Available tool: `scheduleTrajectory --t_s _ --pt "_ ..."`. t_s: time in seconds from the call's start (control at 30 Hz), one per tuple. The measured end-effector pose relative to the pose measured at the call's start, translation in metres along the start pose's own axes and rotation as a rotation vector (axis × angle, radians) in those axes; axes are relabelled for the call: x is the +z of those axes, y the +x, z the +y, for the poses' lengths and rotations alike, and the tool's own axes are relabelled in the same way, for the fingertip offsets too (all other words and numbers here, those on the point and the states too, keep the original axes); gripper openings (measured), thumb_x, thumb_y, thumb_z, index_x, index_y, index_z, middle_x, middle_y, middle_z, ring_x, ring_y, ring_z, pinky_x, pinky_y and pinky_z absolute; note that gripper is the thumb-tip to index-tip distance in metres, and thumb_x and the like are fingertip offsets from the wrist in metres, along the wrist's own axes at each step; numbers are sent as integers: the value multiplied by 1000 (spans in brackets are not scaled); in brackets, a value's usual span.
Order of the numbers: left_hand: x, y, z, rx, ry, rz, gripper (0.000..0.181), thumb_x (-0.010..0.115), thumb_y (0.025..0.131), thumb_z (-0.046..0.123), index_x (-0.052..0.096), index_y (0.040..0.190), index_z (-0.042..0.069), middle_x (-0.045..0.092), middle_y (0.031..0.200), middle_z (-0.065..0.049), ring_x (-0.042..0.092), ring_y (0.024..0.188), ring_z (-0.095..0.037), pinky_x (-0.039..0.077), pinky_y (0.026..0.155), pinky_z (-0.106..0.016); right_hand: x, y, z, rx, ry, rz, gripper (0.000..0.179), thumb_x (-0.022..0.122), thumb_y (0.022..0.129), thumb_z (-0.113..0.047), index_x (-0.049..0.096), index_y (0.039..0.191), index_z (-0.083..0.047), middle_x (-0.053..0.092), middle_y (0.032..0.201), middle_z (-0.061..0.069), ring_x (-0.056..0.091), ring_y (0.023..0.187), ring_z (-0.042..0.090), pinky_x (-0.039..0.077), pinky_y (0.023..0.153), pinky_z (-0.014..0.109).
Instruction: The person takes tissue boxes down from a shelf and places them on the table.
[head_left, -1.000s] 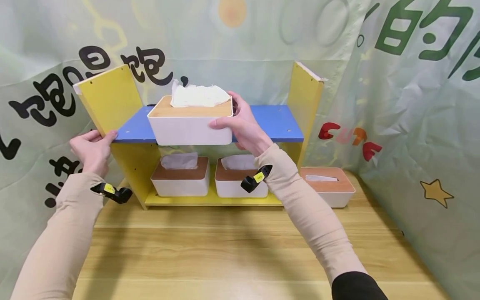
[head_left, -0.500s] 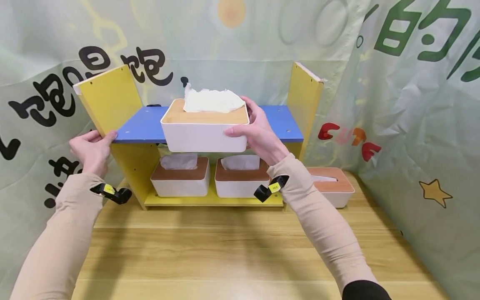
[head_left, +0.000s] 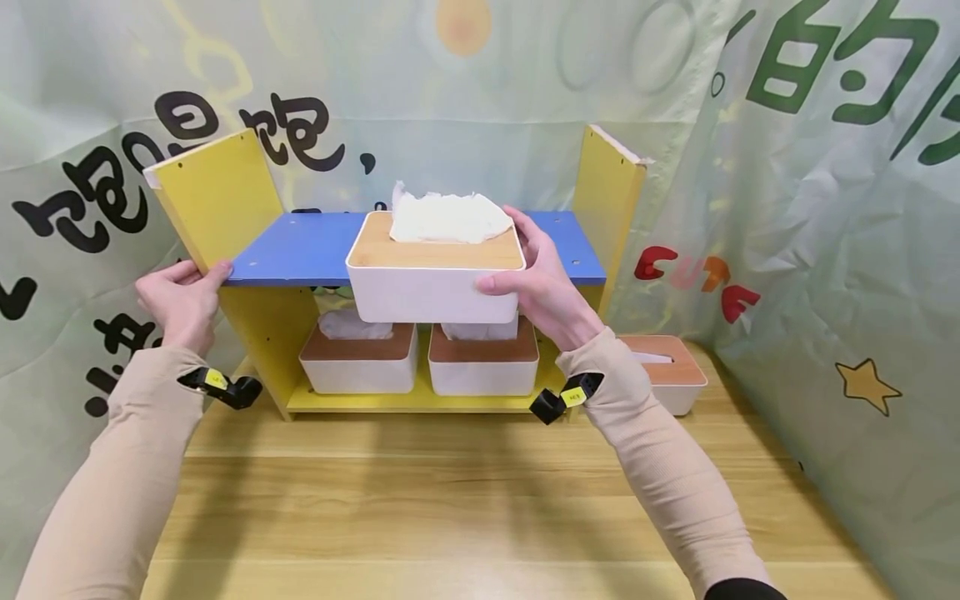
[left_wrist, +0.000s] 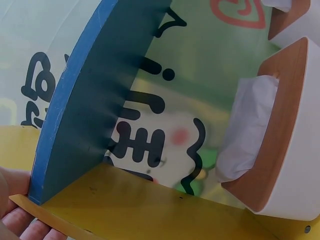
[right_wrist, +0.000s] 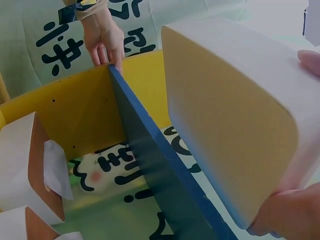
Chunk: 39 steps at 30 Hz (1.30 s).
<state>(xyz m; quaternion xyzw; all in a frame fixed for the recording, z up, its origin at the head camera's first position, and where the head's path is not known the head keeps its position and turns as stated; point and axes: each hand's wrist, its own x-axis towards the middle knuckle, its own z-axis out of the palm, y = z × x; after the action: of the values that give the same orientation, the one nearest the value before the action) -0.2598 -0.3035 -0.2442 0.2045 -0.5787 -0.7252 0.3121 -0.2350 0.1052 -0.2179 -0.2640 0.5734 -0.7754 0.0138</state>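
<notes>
My right hand (head_left: 551,287) grips the right end of a white tissue box (head_left: 435,296) with a light wooden lid, thumb on its front face and fingers behind. A tuft of tissue sticks out of the top. The box is in the air, overlapping the front edge of the blue shelf board (head_left: 300,250) in the head view; its plain underside shows in the right wrist view. At the left end, my left hand (head_left: 182,304) pinches the front edge of the shelf unit's yellow side panel (head_left: 225,196), thumb beside the blue board and fingers round the outside.
Two tissue boxes with darker wooden lids, one left (head_left: 358,375) and one right (head_left: 483,379), stand on the yellow bottom board (head_left: 420,403). Another tissue box (head_left: 678,396) sits on the wooden table (head_left: 450,500), right of the unit. Printed cloth (head_left: 810,250) hangs behind and at both sides.
My right hand has carried the tissue box rightward and lower, nearer to me, from over the blue board to overlapping its front edge. The left hand keeps its place.
</notes>
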Motion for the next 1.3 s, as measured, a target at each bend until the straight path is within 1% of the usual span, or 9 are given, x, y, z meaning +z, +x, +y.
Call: scheduleTrajectory --t_s 0.23,0.37,0.47,0.57,0.6,0.7,0.87,1.07,1.3 --pt "0 -1 1 -4 5 -5 23 83 77 -2 78 89 17 66 57 15 66 64 1 53 61 -6 -8 -15 3 -9 -51 -6 97 68 67 11 28 152 -10 50 134 1 50 121 21 47 100 27" --pt "-1 -1 0 -4 8 -4 23 83 77 -1 77 89 17 66 58 14 66 63 1 53 61 -6 -10 -25 2 -9 -76 5 100 69 67 9 26 155 -12 48 140 2 47 126 21 44 104 30" --pt "-1 -1 0 -2 8 -3 25 83 77 -1 78 94 15 66 57 15 66 64 1 53 61 -6 -10 -32 -2 -9 -81 18 100 68 68 9 26 155 -13 47 142 3 46 127 22 41 107 32" --pt "-1 0 -1 -1 15 -3 32 83 77 -1 78 106 11 66 57 15 66 64 1 53 61 -6 -12 -41 -6 2 -79 31 100 67 68 10 27 156 -15 48 142 2 46 127 22 40 107 32" --pt "0 0 -1 -2 17 -3 35 83 77 -1 77 109 10 66 57 16 66 64 1 53 61 -6 -13 -44 -6 3 -82 31 100 67 68 10 26 156 -15 48 141 2 46 127 22 41 107 32" --pt "0 -1 0 3 25 -4 38 83 77 -1 77 112 9 65 57 16 66 63 2 52 61 -6 -17 -53 -8 9 -89 34 99 65 69 12 27 156 -16 48 141 1 46 126 22 42 105 32" --pt "1 0 1 19 26 -3 37 83 77 -2 77 112 8 65 57 16 65 62 3 52 60 -6 -23 -61 -8 1 -103 24 98 66 69 12 28 155 -15 48 140 1 46 126 23 46 101 30" --pt "0 1 0 14 14 -6 40 83 76 -2 76 115 7 66 58 15 66 64 1 52 61 -6 -28 -69 -5 12 -105 12 100 68 69 12 25 156 -15 46 141 2 46 126 22 50 98 27" --pt "0 1 -1 17 15 -2 39 83 76 -1 76 114 7 66 58 15 66 64 1 52 61 -6 -35 -78 1 14 -129 18 98 66 70 13 26 155 -15 44 142 3 45 127 24 52 98 28"
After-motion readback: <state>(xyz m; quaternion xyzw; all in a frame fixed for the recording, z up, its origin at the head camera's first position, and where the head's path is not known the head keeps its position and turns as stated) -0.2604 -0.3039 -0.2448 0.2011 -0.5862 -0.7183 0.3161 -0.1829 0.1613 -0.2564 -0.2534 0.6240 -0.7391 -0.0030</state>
